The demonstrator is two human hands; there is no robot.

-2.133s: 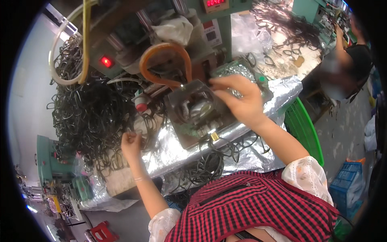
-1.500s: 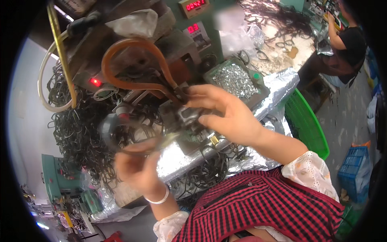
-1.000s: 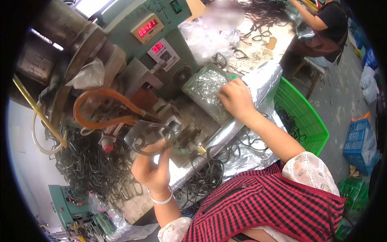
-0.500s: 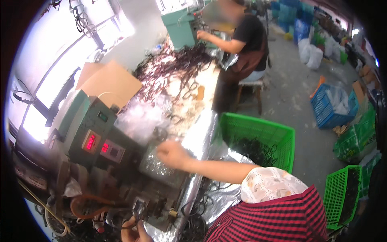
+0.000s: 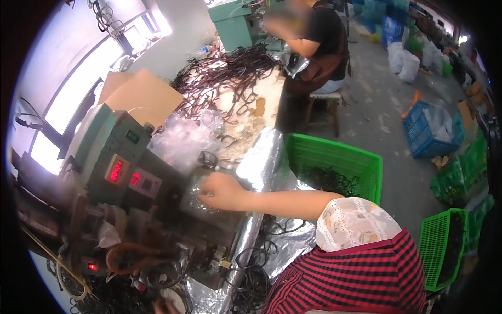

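My right hand (image 5: 222,192) is closed, its fingertips pinched down on a flat surface strewn with small shiny bits (image 5: 194,194). Whatever lies between those fingers is hidden. Just beyond it rests a dark looped piece (image 5: 208,158) that looks like a glasses frame. At the lower edge, only a dim, blurred part of my left hand (image 5: 166,306) shows, below the green bench machine (image 5: 125,152) with red lit displays. Its fingers cannot be made out. Close to it are a brown curved hose-like part (image 5: 130,256) and the machine's metal parts.
Thin dark looped pieces (image 5: 230,68) heap the far table, beside crumpled clear plastic (image 5: 183,141). A green basket (image 5: 334,152) with black pieces stands right of the table. Another person (image 5: 324,52) sits at the far end. A blue crate (image 5: 426,131) stands on the floor.
My right hand has lowered slightly onto the shiny bits. My left hand has dropped toward the lower edge, away from the metal part it was at. The other person's hand has risen toward their head.
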